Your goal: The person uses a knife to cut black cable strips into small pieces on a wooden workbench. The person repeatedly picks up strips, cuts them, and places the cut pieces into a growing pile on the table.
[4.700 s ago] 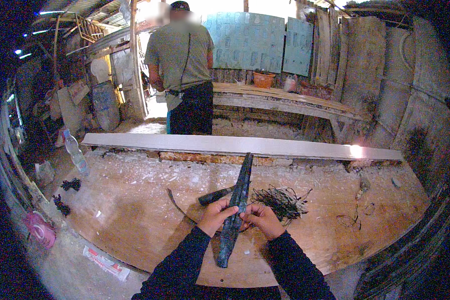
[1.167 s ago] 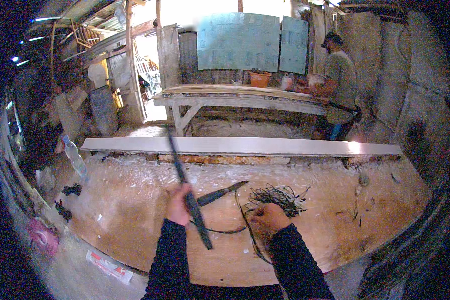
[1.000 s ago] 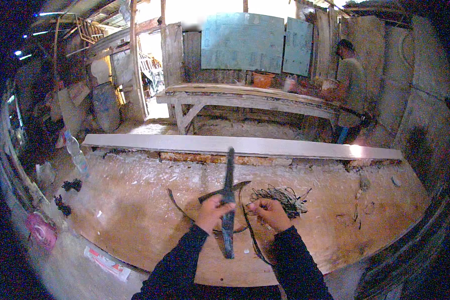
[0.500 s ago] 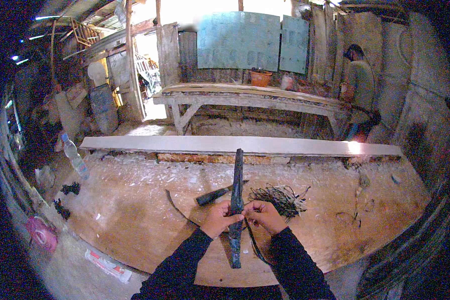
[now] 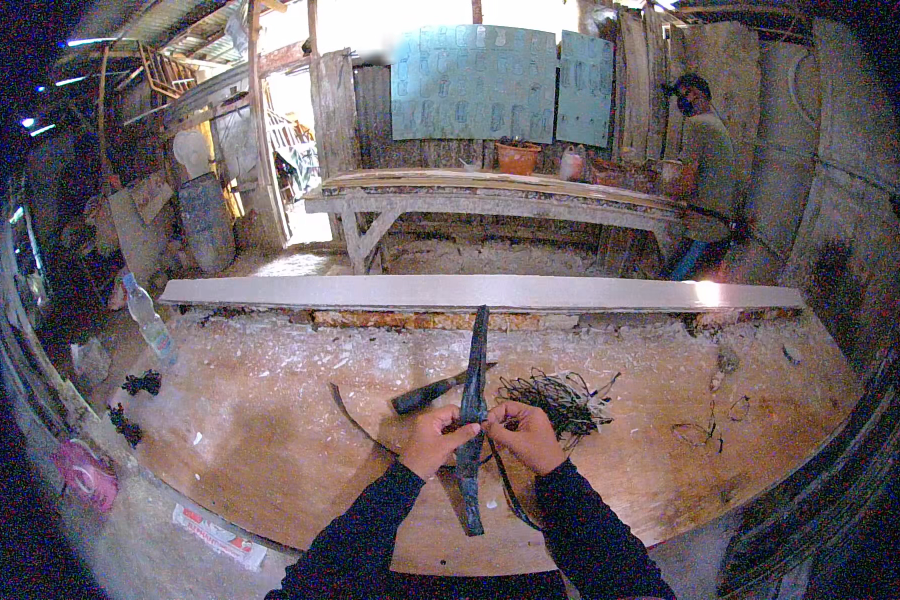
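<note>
My left hand (image 5: 436, 440) is closed round the middle of a long dark bundle (image 5: 473, 380), tapered at both ends and pointing away from me. On its other side my right hand (image 5: 526, 437) pinches a thin black strip (image 5: 508, 485) against the bundle, with the strip's loose length trailing toward me. What the fingertips cover is hidden. Behind the bundle lies a dark tapered piece (image 5: 420, 397). A curved dark strip (image 5: 348, 413) rests left of my left hand. Beyond my right hand is a tangled pile of thin black loops (image 5: 560, 400).
A long white board (image 5: 400, 291) runs along the far edge of the wooden tabletop (image 5: 280, 450). At the left are a plastic bottle (image 5: 148, 317) and small black clumps (image 5: 142, 382). A person (image 5: 710, 150) stands by a far bench (image 5: 450, 188) holding an orange pot (image 5: 517, 157).
My hands keep nearly the same hold, the right fingers shifting slightly at the bundle. At the far bench the other person has raised and turned their head. The view has tilted a little.
</note>
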### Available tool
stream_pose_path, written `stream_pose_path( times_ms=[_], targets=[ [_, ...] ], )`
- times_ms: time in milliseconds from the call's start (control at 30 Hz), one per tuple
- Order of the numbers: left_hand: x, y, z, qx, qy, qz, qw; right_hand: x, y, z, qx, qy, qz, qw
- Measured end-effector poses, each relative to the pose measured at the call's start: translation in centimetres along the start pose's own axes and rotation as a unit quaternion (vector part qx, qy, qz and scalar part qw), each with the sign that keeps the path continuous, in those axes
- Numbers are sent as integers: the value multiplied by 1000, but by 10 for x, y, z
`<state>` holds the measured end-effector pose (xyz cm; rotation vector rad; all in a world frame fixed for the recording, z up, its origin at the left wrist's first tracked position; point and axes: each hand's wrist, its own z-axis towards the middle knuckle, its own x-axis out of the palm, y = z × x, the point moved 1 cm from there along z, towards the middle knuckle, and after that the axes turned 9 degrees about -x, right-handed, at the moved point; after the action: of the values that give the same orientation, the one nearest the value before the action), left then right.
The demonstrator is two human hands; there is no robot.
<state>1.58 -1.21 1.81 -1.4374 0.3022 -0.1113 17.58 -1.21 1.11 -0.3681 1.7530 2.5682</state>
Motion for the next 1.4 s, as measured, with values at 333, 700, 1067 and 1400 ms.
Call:
stream_pose_path(
  times_ms=[333, 700, 1067, 1400],
  targets=[
    [-6, -17, -5, -29, 6, 73, 997, 1, 10, 0, -13, 24, 11, 1000],
    [-4, -14, -5, -40, 24, 82, 996, 5, 14, -3, -22, 21, -98, 995],
    [-3, 1, 0, 64, 10, 88, 994, 9, 8, -6, -43, -24, -131, 990],
    [-8, 1, 5, 15, 109, -10, 994, 1, 18, -4, 22, 53, 122, 991]
  ],
)
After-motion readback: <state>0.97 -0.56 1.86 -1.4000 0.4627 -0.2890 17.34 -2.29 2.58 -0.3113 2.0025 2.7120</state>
